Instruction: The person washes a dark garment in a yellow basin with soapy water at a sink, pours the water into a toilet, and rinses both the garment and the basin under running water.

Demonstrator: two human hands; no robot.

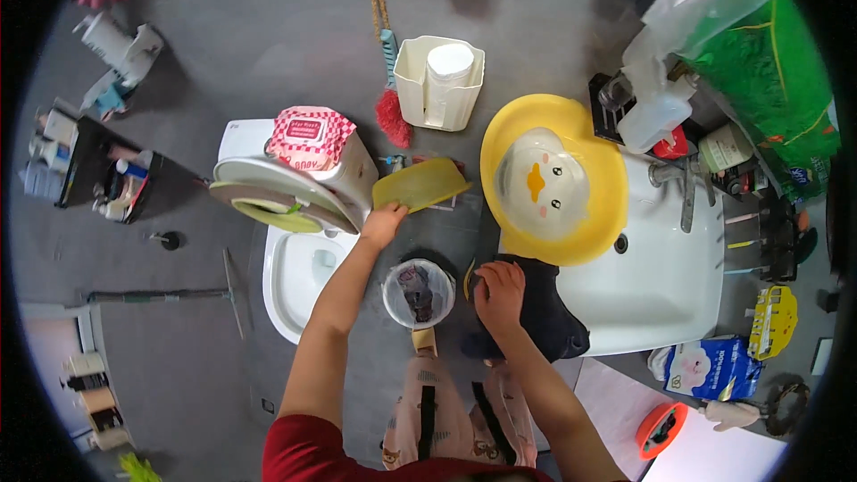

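My left hand [384,223] grips the near rim of a translucent yellow plastic basin [422,184], tilted beside the toilet. Over the front rim of the washbasin lies a dark cloth garment [535,311]. My right hand [501,291] is over its left part with fingers bent; whether it grips the fabric is hidden. Between my arms, a white plastic bucket [440,314] stands on the floor with dark, crumpled contents. A large yellow washbowl [602,167] with a duck face sits on the left part of the white washbasin [643,308].
At left stands the toilet [281,308], its lid raised, with a wipes pack [311,137] on the tank. A cream bin [412,90] holding a white roll and a red-headed brush [394,122] are beyond the basin. Bottles [659,117] crowd the washbasin's far right corner.
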